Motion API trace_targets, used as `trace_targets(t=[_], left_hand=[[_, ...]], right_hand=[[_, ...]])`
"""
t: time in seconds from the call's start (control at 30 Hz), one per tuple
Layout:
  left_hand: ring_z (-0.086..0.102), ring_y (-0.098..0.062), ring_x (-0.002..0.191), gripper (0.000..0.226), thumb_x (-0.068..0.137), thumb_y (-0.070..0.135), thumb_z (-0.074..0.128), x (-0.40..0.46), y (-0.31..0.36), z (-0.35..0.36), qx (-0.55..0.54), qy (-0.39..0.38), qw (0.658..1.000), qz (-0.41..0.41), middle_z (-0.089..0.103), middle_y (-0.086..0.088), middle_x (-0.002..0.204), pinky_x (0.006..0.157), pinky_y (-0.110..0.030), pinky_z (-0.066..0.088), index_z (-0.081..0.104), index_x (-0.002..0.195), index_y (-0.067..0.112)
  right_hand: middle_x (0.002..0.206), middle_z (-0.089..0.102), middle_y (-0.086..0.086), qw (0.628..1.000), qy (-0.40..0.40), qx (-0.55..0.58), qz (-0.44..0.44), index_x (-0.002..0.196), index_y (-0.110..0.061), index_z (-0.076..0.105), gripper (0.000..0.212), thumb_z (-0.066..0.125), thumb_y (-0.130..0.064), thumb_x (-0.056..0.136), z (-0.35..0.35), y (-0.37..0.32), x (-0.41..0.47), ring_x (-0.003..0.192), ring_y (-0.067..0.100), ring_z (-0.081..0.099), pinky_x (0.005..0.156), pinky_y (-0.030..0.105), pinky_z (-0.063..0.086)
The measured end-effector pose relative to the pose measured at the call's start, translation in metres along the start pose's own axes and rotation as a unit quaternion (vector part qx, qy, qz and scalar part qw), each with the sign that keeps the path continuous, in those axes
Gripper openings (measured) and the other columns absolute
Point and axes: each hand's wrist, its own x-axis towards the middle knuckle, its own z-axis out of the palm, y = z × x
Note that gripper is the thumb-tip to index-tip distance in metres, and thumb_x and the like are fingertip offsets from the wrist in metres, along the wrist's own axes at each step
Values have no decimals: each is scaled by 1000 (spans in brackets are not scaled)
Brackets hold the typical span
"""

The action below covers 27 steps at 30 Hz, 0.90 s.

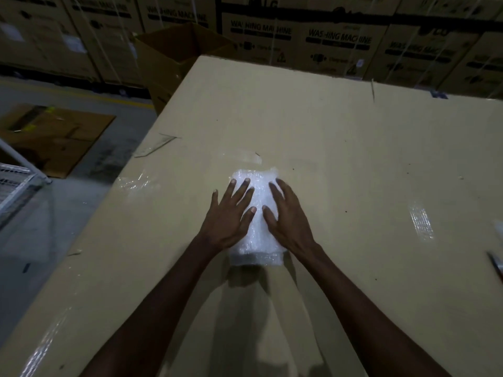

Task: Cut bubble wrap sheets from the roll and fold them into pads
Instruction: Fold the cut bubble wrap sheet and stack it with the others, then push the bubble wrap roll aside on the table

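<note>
1. Head view, looking down: I've got a folded bubble wrap pad flat on the big cardboard box top, right under both my palms.
2. Progress, as I judge it: this sheet is already cut and folded into a compact rectangle, so the pad looks nearly done, just being flattened. The roll isn't in view, so I can't say how many sheets are left.
3. My left hand is spread wide, fingers straight, pressing down on the pad's left half, little finger spilling onto the cardboard.
4. My right hand lies flat too, fingers straight and together, pressing the pad's right side. Neither hand grips anything.
5. Beyond my fingertips sits a scrap of clear tape, and further off to the left an open carton.
6. Something metallic pokes in far to my right; can't tell what.
</note>
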Motion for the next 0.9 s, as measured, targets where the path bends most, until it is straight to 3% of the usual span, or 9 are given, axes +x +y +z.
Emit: trace_targets(t=[0.1, 0.2, 0.3, 0.43, 0.73, 0.9], left_hand=[[-8, -18, 154, 83, 91, 63, -8, -2, -7, 8, 29, -30, 999, -5, -4, 8, 167, 122, -57, 5, 12, 161, 22], [-9, -15, 154, 84, 91, 68, -12, 2, -20, 7, 27, -42, 998, 23, -5, 10, 167, 122, -57, 4, 9, 161, 26], [-11, -12, 153, 73, 95, 62, 1, 6, -36, 5, 8, -58, 997, 50, -9, 15, 165, 122, -54, 2, 4, 160, 30], [-13, -7, 151, 73, 95, 64, 9, 5, -42, 13, -44, -61, 996, 45, -10, 16, 165, 121, -54, 2, 4, 160, 32], [-12, -10, 153, 78, 93, 68, 8, 8, -38, 1, -42, -63, 996, 41, -4, 14, 167, 121, -55, -3, 3, 161, 30], [-8, -6, 152, 80, 93, 71, 9, 9, -15, -32, -71, -24, 997, 32, 5, 12, 167, 122, -51, -6, 8, 160, 28]], right_hand=[[171, -1, 10, 993, -94, -72, -6, 162, -9, 11, 69, 28, -43, 105, 8, -5, 0, 158, 25, -2, 125, 42, 8], [170, -15, 7, 985, -139, -96, 42, 162, -10, -4, 78, 16, -53, 99, 15, -5, -2, 157, 20, -13, 128, 46, 5], [169, -16, 2, 985, -136, -93, 52, 162, -15, -7, 82, 16, -59, 97, 19, 4, -6, 157, 19, -12, 127, 45, 5], [169, -17, -5, 984, -131, -118, 26, 164, -22, -4, 86, 10, -70, 94, 19, 18, -12, 157, 17, -10, 124, 44, 8], [169, -17, -7, 983, -163, -78, 30, 163, -26, -6, 86, 14, -72, 94, 7, 15, -6, 156, 14, -13, 126, 51, 5], [170, -10, -7, 994, -97, 0, 53, 163, -26, -2, 81, 25, -68, 100, -31, -1, -5, 156, 11, -8, 127, 53, 7]])
